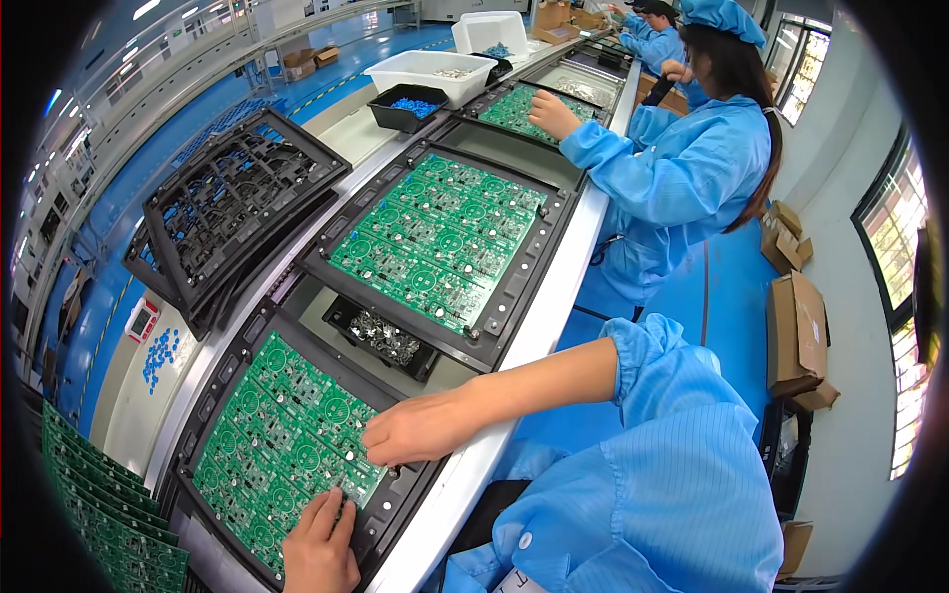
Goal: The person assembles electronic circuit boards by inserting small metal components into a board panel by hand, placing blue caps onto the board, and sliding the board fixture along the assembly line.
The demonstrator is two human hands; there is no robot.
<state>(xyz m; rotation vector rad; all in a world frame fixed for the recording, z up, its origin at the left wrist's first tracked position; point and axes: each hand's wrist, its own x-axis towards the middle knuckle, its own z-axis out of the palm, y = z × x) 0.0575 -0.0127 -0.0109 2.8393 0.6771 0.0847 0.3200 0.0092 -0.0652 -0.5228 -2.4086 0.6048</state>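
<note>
At the far left, a stack of green boards [104, 514] stands on edge beside the surface [514, 346], and blue parts [160, 354] lie scattered on a pale panel above it. Further along the left side, empty black frames [232, 212] lean in a pile.

On the near end of the surface sits a black tray [395, 504] carrying a green circuit board [277, 445]. The left hand [321, 544] rests on the board's near edge, fingers curled down onto it; whether it pinches anything cannot be told. The right hand [420, 427] lies flat-fingered on the board's right edge, fingertips pressing among the components, grasping nothing that shows.

Just beyond the board, a small black bin [384, 338] holds metal parts. Past it a second board [440, 237] sits in its own tray in the middle of the surface. Toward the far end stand a black bin of blue parts [407, 107] and white tubs [432, 71].

On the right, a co-worker [682, 168] in a blue coat and cap reaches a hand [550, 114] onto a third board [529, 107]. Cardboard boxes [799, 336] lie on the floor by the right wall.
</note>
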